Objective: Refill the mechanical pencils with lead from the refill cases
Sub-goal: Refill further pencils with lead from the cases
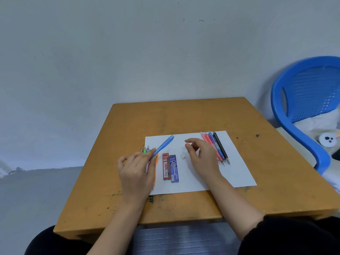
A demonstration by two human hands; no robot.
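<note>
A wooden worktop [184, 116] is seen from above, with a blue chair [298, 100] beyond its right edge. A white sheet of paper [237, 173] is laid across the middle of the worktop, toward the near edge, and everything for the task is carried on it.

The left hand [137, 172] is held over the sheet's left edge, and the right hand [202, 155] over its middle. A row of pencils [219, 148] is laid along the sheet's right part, tips toward the near edge, partly hidden by the right hand. A few more pencils [146, 150] are glimpsed under the left hand, at the sheet's left edge.

Two refill cases, a red refill case [166, 168] and a blue refill case [174, 169], are laid touching side by side between the hands, long axes running from near edge to far edge.

A blue pencil [164, 144] is pinched between the left fingers and raised off the sheet. Its long axis is slanted from near-left to far-right, so that its free end is pointed at the right hand. Which end that is cannot be told.

The right fingers are loosely spread, and nothing is seen to be held in them. The free end lies just left of the right fingertips, so the right hand is judged better placed to reach it. The cases lie nearer the left hand, which is occupied.
</note>
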